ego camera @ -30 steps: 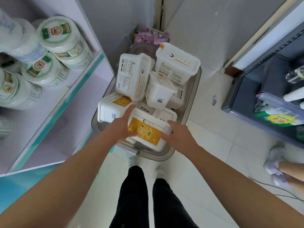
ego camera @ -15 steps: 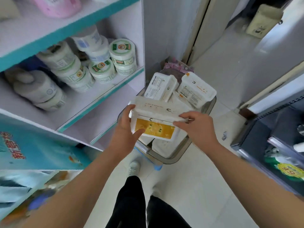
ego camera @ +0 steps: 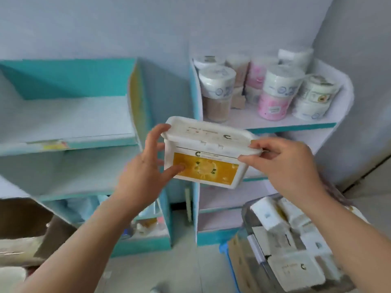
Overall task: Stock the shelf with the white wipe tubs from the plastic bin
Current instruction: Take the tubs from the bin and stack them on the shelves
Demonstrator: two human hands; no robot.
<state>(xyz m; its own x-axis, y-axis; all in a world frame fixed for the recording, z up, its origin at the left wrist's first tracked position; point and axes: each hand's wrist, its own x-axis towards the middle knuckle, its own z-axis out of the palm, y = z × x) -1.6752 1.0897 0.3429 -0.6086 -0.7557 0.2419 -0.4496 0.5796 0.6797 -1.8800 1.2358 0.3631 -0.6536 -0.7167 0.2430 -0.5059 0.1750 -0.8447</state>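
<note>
I hold a white wipe tub (ego camera: 208, 152) with a yellow label up in front of the teal-edged shelves. My left hand (ego camera: 146, 166) grips its left end, thumb on the label. My right hand (ego camera: 285, 163) pinches the lid's right edge. Low at the right, the plastic bin (ego camera: 246, 210) holds several more white tubs (ego camera: 296, 269). A bare white shelf board (ego camera: 69, 119) lies to the left of the held tub.
The right shelf unit (ego camera: 296, 123) carries several round wrapped tissue rolls, white and pink. A brown cardboard box (ego camera: 25, 229) stands at the lower left. Lower shelves hold small packets. Grey walls close the corner behind.
Both hands have lifted the tub out of the bin and up to shelf height. My view has swung up and left, from the bin toward the shelves.
</note>
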